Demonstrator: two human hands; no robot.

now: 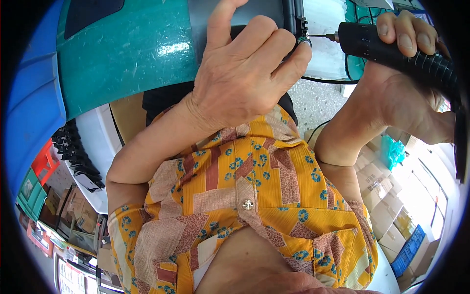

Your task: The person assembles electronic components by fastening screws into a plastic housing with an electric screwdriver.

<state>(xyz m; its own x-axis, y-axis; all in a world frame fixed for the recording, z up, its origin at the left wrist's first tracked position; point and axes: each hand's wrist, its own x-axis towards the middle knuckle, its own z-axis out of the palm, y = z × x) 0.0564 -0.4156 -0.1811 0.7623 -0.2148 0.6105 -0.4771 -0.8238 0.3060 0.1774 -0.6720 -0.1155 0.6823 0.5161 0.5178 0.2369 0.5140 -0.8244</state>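
My left hand rests on a black plastic case at the top middle, fingers bent over it. Its thumb and a fingertip come together at the case's ridged right edge, by a small shiny round piece that is too small to make out. My right hand is wrapped round a black power screwdriver, held nearly level. The thin bit points left and its tip meets the case's edge near my left fingertips. The far part of the case is cut off by the frame.
A green mat covers the worktop, with a dark flat panel at the upper left. Clear plastic wrapping lies behind the bit. A blue bin stands at left, above stacked black parts. Cardboard boxes sit at right.
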